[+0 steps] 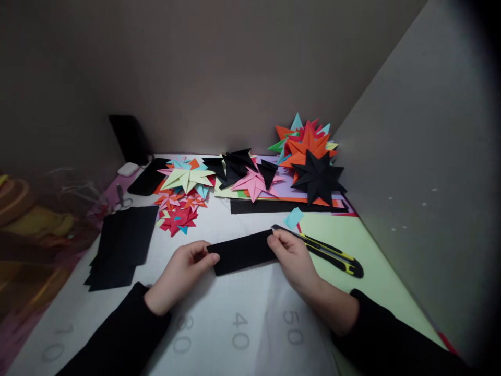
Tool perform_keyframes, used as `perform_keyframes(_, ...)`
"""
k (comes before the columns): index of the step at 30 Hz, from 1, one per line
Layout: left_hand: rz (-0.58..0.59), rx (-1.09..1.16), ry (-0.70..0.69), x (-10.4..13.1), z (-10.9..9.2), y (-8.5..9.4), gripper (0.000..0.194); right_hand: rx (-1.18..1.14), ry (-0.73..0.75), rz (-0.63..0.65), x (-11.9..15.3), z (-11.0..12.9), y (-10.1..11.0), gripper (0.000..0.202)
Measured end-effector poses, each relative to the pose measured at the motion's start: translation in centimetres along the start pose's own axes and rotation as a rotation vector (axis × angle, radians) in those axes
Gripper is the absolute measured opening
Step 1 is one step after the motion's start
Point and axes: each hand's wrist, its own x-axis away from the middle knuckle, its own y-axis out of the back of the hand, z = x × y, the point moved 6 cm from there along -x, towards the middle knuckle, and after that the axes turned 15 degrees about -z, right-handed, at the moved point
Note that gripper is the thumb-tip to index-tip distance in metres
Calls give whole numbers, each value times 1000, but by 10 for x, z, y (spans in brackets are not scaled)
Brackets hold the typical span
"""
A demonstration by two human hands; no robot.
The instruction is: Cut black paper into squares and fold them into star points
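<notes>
A black strip of paper [243, 254], which looks folded, is held out between my two hands over the white mat. At its left end my left hand [183, 271] pinches it between thumb and fingers. My right hand [293, 258] grips the upper right corner the same way. Just beyond the right hand lies a yellow and black utility knife [332, 253], its tip close to my fingers. To the left rest several black paper sheets [123, 245] in a loose stack.
Folded paper stars [183, 180] lie at the back left, with black folded pieces [235, 169] beside them. More stars [309, 149] lean at the back right against the wall. Small scissors [122, 198], a phone [148, 177] and a white case [127, 169] sit at the left.
</notes>
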Motion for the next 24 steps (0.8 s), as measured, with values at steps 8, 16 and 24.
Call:
perform_keyframes(8,-1,-3,11,0,1,0,27,44,-23,-13,-1,-1,0,27)
perform_keyframes(16,-2,6,5,0,2,1,26,49,-54,-20,-2,0,0,27)
perform_keyframes(24,10,23,19,-1,0,1,23,6,-81,-19,-1,-8,0,27)
